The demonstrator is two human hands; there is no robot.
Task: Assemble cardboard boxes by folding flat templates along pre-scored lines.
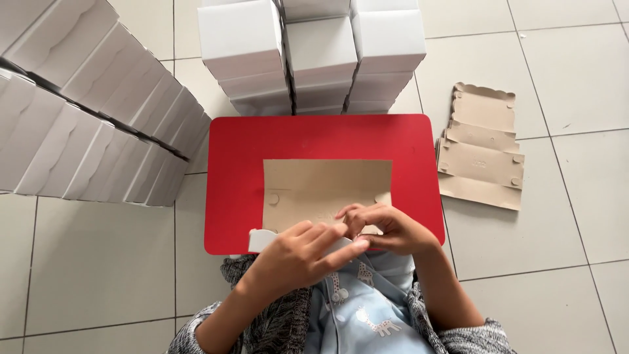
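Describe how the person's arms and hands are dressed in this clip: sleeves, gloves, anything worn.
Both hands are bare: no gloves, rings or watch show on the left hand or the right hand. The forearms are uncovered too. A grey marled knit cardigan has its sleeves pushed up near the elbows. Under it is a light blue top printed with small giraffe figures.

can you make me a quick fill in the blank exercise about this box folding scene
1. The flat brown cardboard blank lies on a small table whose colour is ____.
2. The left hand and right hand work at the blank's ____ edge.
3. The stack of unfolded blanks lies on the tiled ____.
4. The folded boxes beyond the table are ____ in colour.

Missing words: red; near; floor; white
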